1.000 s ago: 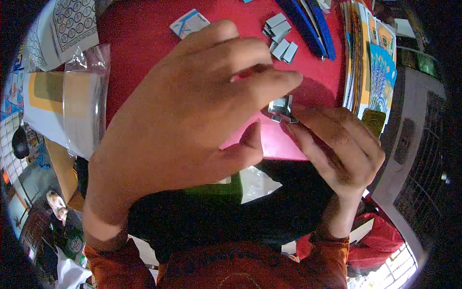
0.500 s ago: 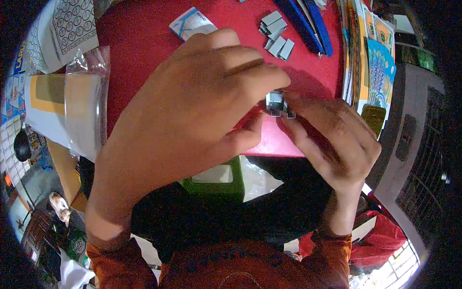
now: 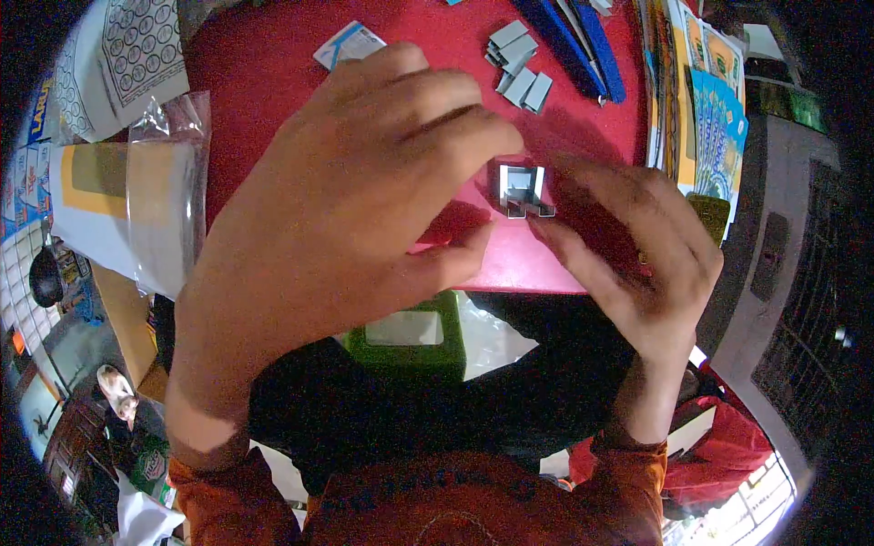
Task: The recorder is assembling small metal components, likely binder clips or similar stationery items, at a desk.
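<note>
I pinch the small grey metal block of staples [image 3: 521,191] between my left hand [image 3: 355,209] and right hand [image 3: 628,246] just above the red table [image 3: 264,73], gripping its side edges since it looks light, stiff and crumbly.

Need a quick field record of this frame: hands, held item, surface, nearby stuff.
left hand: large in view, fingertips on the small grey metal piece
right hand: fingers pinch the same piece from the right
held item: small grey blocky piece, held between both hands just above the table
surface: red table
nearby: loose grey strips; blue tool; stack of printed packets at right; clear plastic bag at left
below table edge: green box
</note>
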Demonstrator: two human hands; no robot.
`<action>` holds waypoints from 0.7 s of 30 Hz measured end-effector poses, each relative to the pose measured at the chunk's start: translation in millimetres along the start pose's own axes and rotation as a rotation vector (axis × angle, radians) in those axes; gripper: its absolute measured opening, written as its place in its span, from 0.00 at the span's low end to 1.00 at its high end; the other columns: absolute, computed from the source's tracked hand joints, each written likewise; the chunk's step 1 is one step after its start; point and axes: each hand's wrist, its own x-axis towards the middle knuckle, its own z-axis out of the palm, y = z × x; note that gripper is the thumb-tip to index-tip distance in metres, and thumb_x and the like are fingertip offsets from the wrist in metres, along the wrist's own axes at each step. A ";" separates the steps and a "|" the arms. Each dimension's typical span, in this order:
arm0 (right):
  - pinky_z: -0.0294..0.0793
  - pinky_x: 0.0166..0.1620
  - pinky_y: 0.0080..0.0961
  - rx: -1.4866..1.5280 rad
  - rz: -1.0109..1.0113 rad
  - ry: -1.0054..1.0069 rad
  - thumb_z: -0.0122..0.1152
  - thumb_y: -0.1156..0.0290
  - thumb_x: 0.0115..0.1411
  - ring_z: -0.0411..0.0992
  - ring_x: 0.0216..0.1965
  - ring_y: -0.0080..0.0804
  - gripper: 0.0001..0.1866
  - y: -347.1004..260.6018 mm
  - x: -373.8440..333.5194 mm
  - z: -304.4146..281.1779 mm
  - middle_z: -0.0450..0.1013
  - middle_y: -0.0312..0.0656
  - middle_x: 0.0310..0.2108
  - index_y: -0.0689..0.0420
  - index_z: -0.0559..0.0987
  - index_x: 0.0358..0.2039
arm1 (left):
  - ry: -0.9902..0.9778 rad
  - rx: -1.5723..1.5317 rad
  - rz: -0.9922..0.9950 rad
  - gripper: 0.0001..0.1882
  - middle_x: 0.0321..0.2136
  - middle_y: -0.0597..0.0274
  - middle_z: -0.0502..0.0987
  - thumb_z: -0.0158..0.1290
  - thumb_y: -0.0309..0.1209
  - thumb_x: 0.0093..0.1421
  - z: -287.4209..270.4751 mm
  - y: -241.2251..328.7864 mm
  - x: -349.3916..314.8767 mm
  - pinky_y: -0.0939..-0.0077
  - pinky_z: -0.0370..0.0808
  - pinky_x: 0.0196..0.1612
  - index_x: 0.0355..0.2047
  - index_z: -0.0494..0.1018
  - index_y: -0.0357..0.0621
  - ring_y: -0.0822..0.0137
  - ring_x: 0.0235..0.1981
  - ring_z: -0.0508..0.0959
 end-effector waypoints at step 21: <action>0.79 0.46 0.30 0.098 0.006 -0.038 0.79 0.75 0.48 0.80 0.41 0.39 0.19 16.6 -3.3 1.2 0.81 0.46 0.38 0.63 0.87 0.43 | 0.015 0.061 0.033 0.19 0.35 0.64 0.79 0.73 0.31 0.50 3.0 1.7 3.7 0.63 0.77 0.47 0.43 0.83 0.49 0.58 0.41 0.79</action>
